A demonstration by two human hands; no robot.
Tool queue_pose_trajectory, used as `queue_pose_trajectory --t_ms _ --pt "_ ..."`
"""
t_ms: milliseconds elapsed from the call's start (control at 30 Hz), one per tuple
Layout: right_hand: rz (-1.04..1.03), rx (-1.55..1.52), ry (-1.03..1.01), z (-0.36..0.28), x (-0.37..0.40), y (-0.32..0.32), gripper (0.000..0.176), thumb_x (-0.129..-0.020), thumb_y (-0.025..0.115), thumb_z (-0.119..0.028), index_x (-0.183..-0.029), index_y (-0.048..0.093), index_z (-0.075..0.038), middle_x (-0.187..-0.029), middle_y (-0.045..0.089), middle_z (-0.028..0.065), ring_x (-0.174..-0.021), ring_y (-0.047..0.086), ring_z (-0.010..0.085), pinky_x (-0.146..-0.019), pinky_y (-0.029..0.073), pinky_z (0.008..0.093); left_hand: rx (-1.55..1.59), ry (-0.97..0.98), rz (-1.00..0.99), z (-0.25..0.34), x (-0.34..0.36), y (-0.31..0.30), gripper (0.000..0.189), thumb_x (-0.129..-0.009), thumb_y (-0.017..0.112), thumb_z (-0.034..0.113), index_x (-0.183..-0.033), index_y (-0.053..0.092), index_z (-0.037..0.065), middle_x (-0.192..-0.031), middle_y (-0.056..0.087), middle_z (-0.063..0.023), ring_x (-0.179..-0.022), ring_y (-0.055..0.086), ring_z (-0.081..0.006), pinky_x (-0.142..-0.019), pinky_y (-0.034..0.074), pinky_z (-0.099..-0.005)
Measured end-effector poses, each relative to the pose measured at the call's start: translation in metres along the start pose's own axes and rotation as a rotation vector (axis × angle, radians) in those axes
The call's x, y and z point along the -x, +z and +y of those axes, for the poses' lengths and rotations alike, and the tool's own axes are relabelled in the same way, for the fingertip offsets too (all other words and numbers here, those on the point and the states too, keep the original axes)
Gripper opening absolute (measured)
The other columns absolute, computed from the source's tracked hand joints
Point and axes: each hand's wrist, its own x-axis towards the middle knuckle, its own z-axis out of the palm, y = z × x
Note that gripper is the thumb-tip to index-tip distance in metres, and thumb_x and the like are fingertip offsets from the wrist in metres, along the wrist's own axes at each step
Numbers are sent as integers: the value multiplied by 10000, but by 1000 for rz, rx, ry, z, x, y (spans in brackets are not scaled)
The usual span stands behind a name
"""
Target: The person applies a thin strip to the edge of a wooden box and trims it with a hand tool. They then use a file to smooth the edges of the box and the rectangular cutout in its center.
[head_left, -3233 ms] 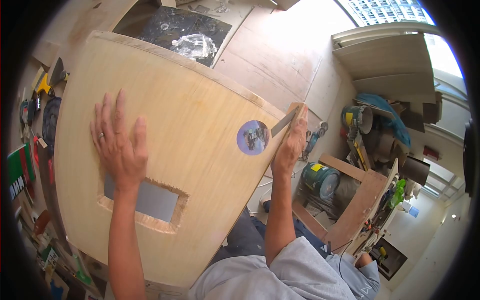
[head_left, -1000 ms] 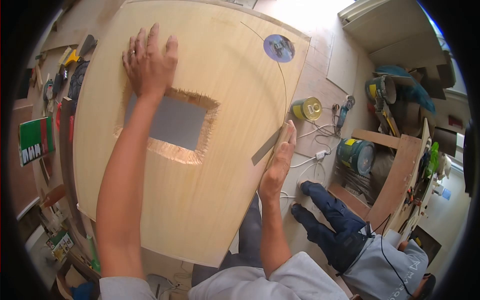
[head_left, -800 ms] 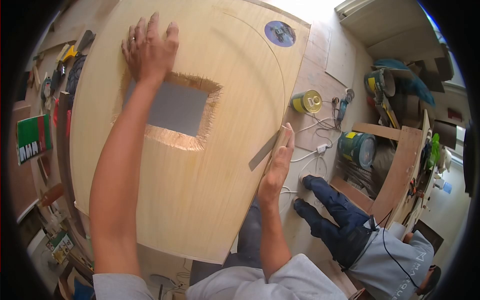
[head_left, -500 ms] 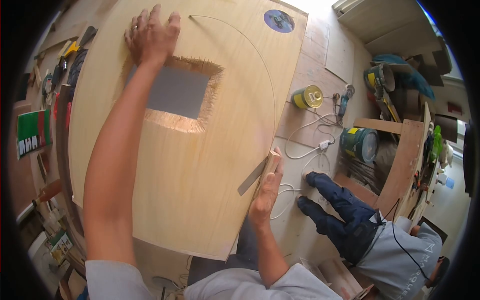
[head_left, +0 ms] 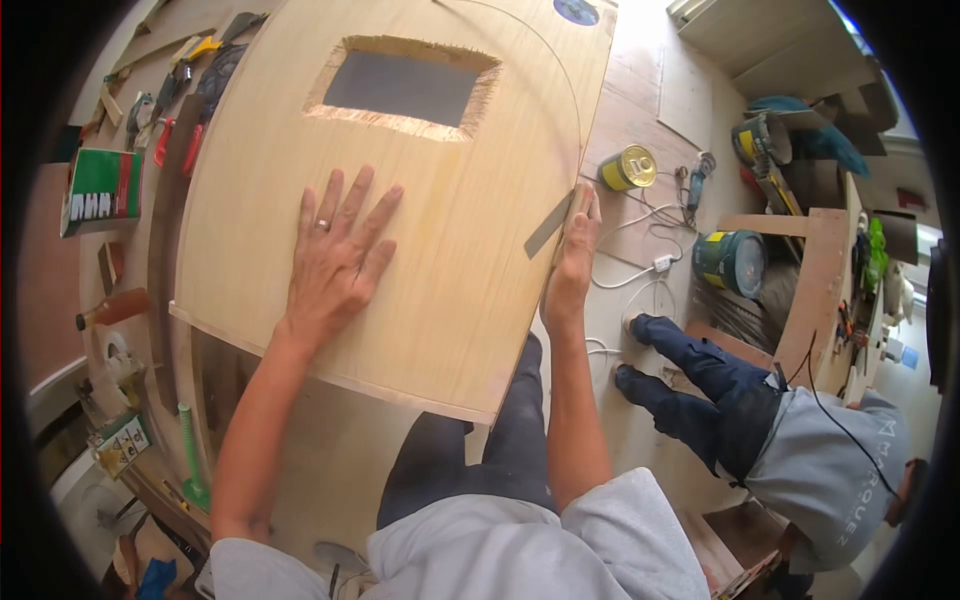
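Pressing down on wooden panel with spread left hand; pinching try square against panel's right edge with right hand. Best held snug, flat.

Board is lying in front of the wearer, cutout toward its far side. Disc is sitting on the board's far right corner. Left hand is resting flat on the near part, nearer than the cutout. Right hand is holding the square at the board's right edge, blade reaching over the face. Right of board: can is standing close to the edge, power tool is lying right of it, pail is sitting farther right and nearer, just left of the frame. Cable is running along the floor between board and pail. Co-worker is occupying the near right. Box is sitting left of board.
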Motion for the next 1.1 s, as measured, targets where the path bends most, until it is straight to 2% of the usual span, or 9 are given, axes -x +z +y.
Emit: queue_pose_trajectory --t_ms 167,233,400,700,1100 --pt "67 -252 107 -27 29 17 619 -1186 289 -366 -1678 250 8 -1719 303 150 -1588 295 247 -1297 241 373 36 -24 43 0 6 5 538 -1103 505 367 -1637 464 323 -1756 327 -21 -1642 211 -314 -1340 75 -543" --pt "67 -247 113 -10 38 11 618 -1185 293 -366 -1677 251 5 -1723 298 143 -1586 301 247 -1294 250 375 25 -21 62 -2 7 9 533 -1108 497 381 -1638 457 339 -1755 327 -15 -1641 215 -308 -1342 75 -541" --pt "115 -216 110 -30 82 21 614 -1183 289 -357 -1677 249 5 -1730 287 150 -1596 283 255 -1296 247 376 14 -27 95 0 9 12 536 -1111 485 401 -1643 446 348 -1754 331 -15 -1639 219 -305 -1342 78 -537" --pt "55 -107 144 -23 145 10 625 -1181 283 -360 -1672 261 26 -1745 256 168 -1614 247 275 -1305 218 380 -16 -13 136 -2 12 19 538 -1112 468 406 -1646 438 346 -1746 348 -21 -1631 246 -313 -1338 90 -530" --pt "42 -43 167 -24 188 6 642 -1178 275 -364 -1665 276 54 -1765 216 192 -1638 200 301 -1316 180 386 -86 -2 177 -7 9 30 543 -1111 440 434 -1651 413 388 -1749 341 -1 -1629 256 -294 -1340 97 -518"
